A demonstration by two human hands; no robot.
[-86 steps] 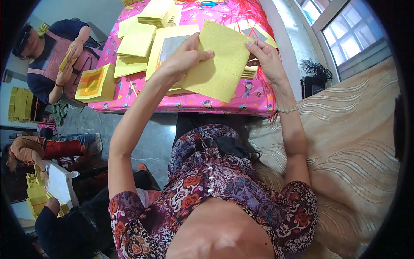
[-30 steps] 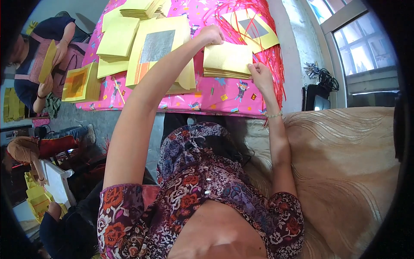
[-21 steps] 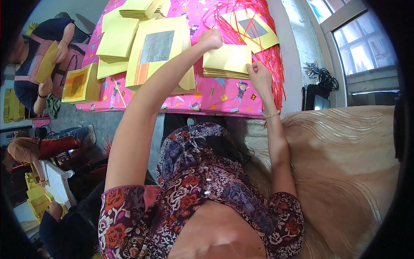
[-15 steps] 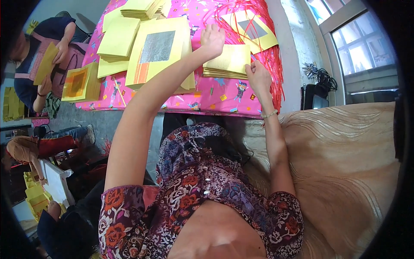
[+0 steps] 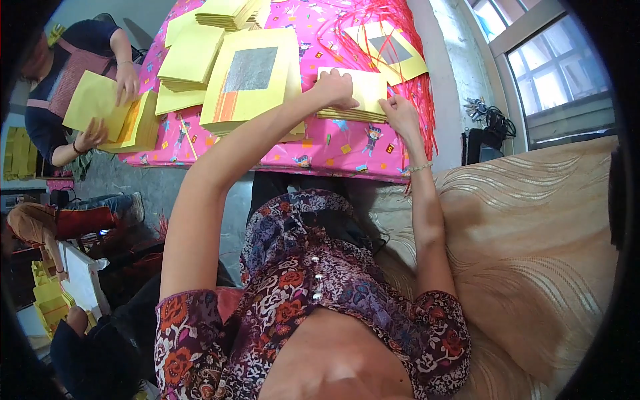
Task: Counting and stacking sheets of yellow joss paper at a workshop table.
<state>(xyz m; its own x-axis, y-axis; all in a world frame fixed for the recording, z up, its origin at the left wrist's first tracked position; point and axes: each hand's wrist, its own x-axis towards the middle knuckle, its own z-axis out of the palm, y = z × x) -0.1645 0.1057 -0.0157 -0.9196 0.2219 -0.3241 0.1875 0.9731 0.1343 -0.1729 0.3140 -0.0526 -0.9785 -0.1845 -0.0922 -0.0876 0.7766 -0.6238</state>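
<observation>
Yellow paper [image 5: 370,85] lies stacked on the pink surface [image 5: 267,160], left hand [image 5: 339,90] on top, right hand [image 5: 401,115] at its right edge, the two apart; whether either grips, I cannot tell. Red strips [image 5: 428,113] lie right of the stack.

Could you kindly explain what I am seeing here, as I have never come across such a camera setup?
There is no machine: these are a person's bare hands, seen from above by a wide fisheye camera on that person's head, so straight edges bend near the rim. On a pink cloth lie yellow paper stacks and red ribbons. The left hand rests over the left part of a small stack; the right hand is at its right edge. The stack lies on the cloth; I cannot tell how firmly either hand grips it. At left, a co-worker handles yellow paper.
</observation>
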